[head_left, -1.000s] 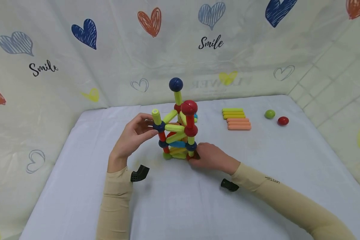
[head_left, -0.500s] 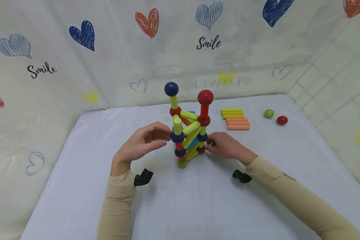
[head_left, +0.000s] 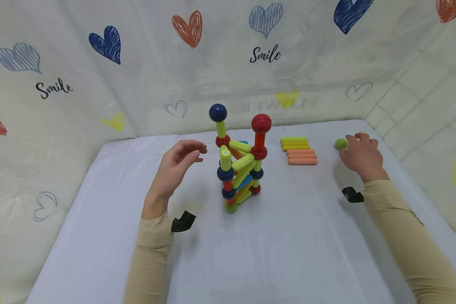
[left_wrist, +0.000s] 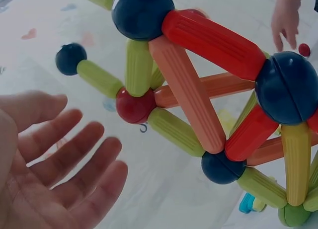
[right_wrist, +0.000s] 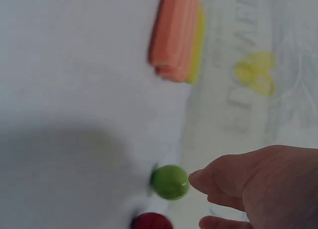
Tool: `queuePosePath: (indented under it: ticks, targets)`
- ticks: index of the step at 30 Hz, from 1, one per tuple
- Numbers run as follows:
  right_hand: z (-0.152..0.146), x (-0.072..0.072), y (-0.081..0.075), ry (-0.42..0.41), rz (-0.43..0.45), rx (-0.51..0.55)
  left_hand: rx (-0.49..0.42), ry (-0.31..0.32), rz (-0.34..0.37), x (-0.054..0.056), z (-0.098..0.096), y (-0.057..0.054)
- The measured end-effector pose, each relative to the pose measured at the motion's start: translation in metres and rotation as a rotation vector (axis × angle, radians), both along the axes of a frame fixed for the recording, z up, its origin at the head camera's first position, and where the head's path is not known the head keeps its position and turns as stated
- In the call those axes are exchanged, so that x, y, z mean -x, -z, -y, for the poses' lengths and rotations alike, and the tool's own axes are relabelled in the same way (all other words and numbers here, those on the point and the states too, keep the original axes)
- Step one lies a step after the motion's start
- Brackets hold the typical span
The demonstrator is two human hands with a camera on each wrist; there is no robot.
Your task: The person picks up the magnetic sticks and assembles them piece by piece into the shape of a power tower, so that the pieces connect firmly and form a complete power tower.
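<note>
A tower of magnetic sticks and balls stands upright on the white cloth, a large red ball and a dark blue ball topping two of its posts. To its left is my left hand, fingers apart and holding nothing; the left wrist view shows a gap between them and the sticks. Far to the right, my right hand hovers by a loose green ball, thumb and fingers spread. Beside that lies a loose red ball, hidden behind the hand in the head view.
Several loose sticks lie in a row behind and right of the tower, yellow ones at the back and orange ones in front. A pale curtain printed with hearts hangs behind the cloth-covered table.
The tower has been turned, then let go by both hands. My right hand has moved from its base to the loose balls at right. The left hand has drawn slightly back from the tower.
</note>
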State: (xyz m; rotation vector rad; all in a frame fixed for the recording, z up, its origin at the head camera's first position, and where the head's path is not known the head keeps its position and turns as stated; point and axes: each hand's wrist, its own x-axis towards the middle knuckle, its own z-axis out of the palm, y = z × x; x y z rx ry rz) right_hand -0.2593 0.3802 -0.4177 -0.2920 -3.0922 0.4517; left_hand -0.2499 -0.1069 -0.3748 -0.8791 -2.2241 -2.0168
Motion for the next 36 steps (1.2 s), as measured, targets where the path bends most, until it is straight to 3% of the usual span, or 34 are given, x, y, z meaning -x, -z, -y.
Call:
queuePosePath:
  ticks: [4, 12, 18, 22, 25, 30, 36]
  targets:
    - [-0.018, -0.002, 0.012, -0.035, 0.103, -0.039, 0.011, -0.027, 0.032, 0.008, -0.006, -0.002]
    - [-0.043, -0.004, 0.015, -0.025, 0.102, -0.014, 0.084, -0.015, 0.088, 0.018, -0.018, -0.008]
    - [-0.048, -0.007, 0.018, -0.169, 0.188, -0.078, 0.096, 0.032, 0.108, 0.02, -0.022, -0.007]
    - [-0.01, -0.017, 0.015, -0.305, 0.232, -0.107, 0.099, 0.031, 0.108, 0.023, -0.024, -0.007]
    - [0.034, -0.031, 0.01, -0.428, 0.24, -0.066, 0.095, 0.044, 0.103, 0.026, -0.027, -0.009]
    - [0.111, -0.06, 0.012, -0.688, 0.194, 0.102, 0.102, 0.069, 0.092, 0.031, -0.034, -0.012]
    - [0.188, -0.082, 0.017, -1.015, 0.247, 0.325, 0.113, 0.065, 0.095, 0.031, -0.038, -0.014]
